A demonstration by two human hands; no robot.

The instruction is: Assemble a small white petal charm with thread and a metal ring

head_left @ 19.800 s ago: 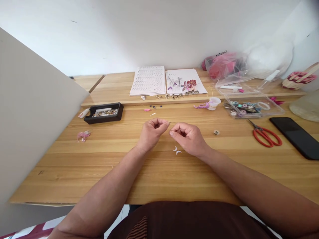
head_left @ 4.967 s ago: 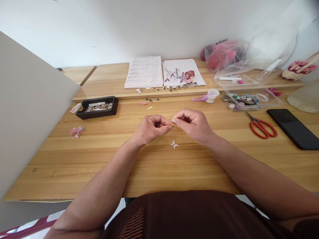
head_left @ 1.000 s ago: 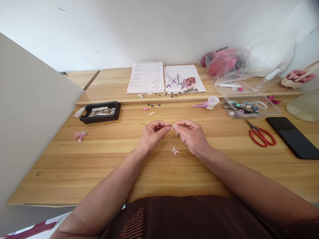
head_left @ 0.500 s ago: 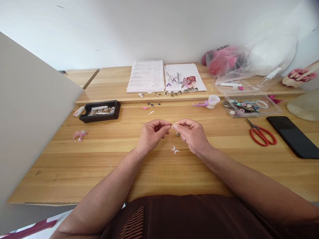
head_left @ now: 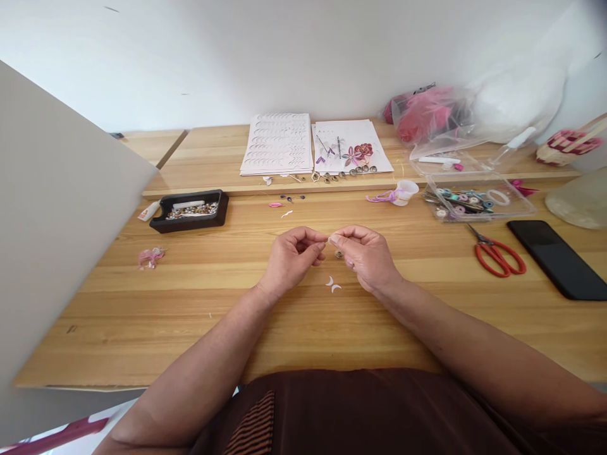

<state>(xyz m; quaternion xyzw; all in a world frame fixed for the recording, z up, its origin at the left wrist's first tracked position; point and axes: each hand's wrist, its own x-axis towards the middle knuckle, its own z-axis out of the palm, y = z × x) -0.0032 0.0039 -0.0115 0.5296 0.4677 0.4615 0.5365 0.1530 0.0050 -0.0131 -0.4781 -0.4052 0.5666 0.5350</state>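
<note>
Over the middle of the wooden table (head_left: 246,278), my left hand (head_left: 297,258) and my right hand (head_left: 366,254) meet fingertip to fingertip. The right thumb and forefinger pinch a tiny whitish piece (head_left: 329,239), too small to name. My left hand is closed, thumb against fingers, right beside that piece; whatever is in it is hidden. Under the right fingers lies a small dark round bead-like part (head_left: 338,254). Two white crescent cut-outs (head_left: 332,284) rest on the wood just in front of the hands.
A black tray of beads (head_left: 190,212) stands at left, near a pink thread tangle (head_left: 150,257). Printed sheets (head_left: 277,145) lie on the raised ledge. To the right are a white cup (head_left: 405,192), a clear box of spools (head_left: 478,203), red-handled scissors (head_left: 500,258) and a phone (head_left: 557,259).
The left thumb and fingers have shifted slightly at the pinch. The right hand stays almost still, and the objects on the table have not moved.
</note>
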